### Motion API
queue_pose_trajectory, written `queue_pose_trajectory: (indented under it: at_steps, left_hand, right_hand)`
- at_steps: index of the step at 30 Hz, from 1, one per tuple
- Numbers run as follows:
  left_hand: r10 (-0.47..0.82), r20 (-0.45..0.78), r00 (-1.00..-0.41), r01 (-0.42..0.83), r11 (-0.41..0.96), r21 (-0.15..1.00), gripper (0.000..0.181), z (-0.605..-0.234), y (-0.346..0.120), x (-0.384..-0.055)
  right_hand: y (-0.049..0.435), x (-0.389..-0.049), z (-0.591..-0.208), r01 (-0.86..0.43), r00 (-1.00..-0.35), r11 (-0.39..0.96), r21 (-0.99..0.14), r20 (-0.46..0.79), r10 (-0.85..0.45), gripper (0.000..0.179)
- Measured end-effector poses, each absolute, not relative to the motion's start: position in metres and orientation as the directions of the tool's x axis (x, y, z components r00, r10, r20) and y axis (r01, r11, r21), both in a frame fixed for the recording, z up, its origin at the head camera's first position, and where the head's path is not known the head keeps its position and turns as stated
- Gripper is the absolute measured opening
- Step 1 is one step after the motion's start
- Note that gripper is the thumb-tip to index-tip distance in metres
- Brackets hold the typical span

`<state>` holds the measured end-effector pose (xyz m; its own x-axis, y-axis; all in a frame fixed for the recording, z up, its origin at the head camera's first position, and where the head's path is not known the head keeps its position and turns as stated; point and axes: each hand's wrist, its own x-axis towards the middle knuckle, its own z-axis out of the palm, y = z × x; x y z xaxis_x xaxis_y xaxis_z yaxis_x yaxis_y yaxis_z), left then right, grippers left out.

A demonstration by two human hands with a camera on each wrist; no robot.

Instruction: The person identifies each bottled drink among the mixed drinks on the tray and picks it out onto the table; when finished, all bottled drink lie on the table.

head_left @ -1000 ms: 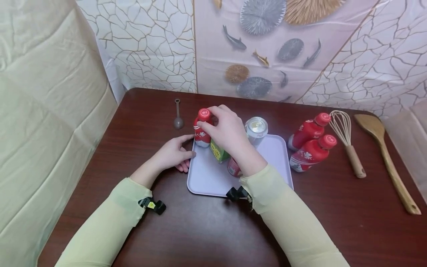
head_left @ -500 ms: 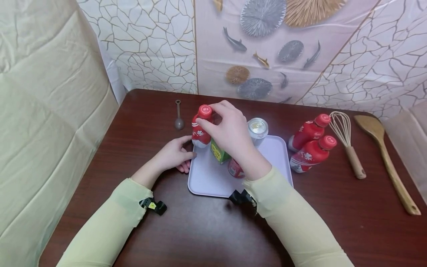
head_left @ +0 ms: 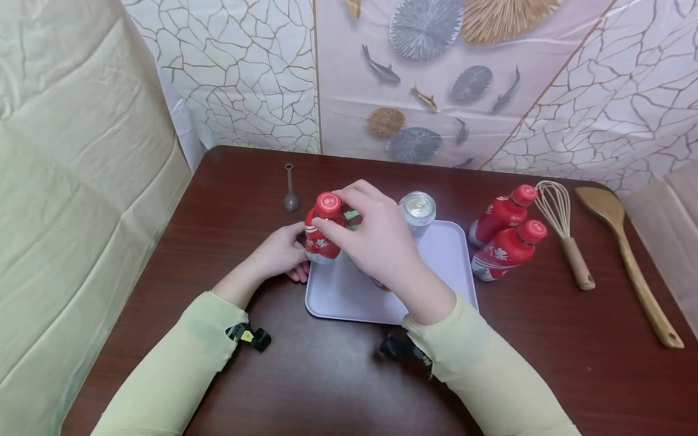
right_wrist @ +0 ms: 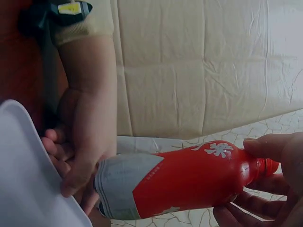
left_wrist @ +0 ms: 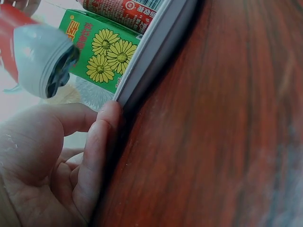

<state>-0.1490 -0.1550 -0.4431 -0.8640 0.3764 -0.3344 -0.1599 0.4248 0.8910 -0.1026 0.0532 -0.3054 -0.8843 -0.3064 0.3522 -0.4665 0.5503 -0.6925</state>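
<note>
My right hand [head_left: 376, 233] grips a red bottle [head_left: 322, 242] near its neck, thumb on one side and fingers on the other. The bottle's base shows in the left wrist view, raised off the pale lilac tray [head_left: 447, 254]. At the tray's left edge, my left hand [head_left: 280, 251] pinches the rim between thumb and fingers; the bottle hangs close by it. On the tray are a green drink carton with yellow flowers [left_wrist: 102, 52], a red can [left_wrist: 128, 12] and a silver-topped can [head_left: 418, 212]. My right hand hides most of the carton and red can in the head view.
Two more red bottles [head_left: 504, 251] stand right of the tray on the dark wooden table [head_left: 305, 375]. Beyond them lie a whisk [head_left: 567, 239] and a wooden spatula [head_left: 635, 266]. A small measuring spoon [head_left: 291, 191] lies at the back left.
My right hand has lifted the red bottle and brought it slightly left and towards me, now over the tray's left edge. My left hand keeps its place at the rim.
</note>
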Motion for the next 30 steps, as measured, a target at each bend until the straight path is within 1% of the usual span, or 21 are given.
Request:
queue_pose_trajectory:
  at_steps: [4,11,18,23,30]
  left_hand:
    - [0.369,-0.339,-0.865,-0.164,0.432,0.887,0.066,-0.445,-0.155,-0.15]
    - [0.367,-0.348,-0.862,-0.171,0.436,0.884,0.072,-0.447,-0.154,-0.15]
    - [0.365,-0.327,-0.872,-0.143,0.449,0.882,0.073,-0.445,-0.155,-0.15]
    - [0.357,-0.331,-0.873,-0.152,0.447,0.882,0.074,-0.443,-0.156,-0.151]
    - [0.363,-0.344,-0.866,-0.176,0.424,0.889,0.074,-0.447,-0.153,-0.151]
  right_hand:
    - [0.058,-0.092,-0.309,-0.455,-0.889,0.55,-0.701,0.318,-0.33,0.025]
    - [0.067,-0.072,-0.312,-0.47,-0.879,0.571,-0.673,0.301,-0.37,0.03]
    - [0.083,-0.059,-0.311,-0.526,-0.843,0.506,-0.683,0.339,-0.419,0.028]
    - [0.101,-0.048,-0.307,-0.558,-0.824,0.503,-0.66,0.365,-0.435,0.032]
    - [0.138,-0.028,-0.305,-0.535,-0.839,0.536,-0.653,0.337,-0.427,0.039]
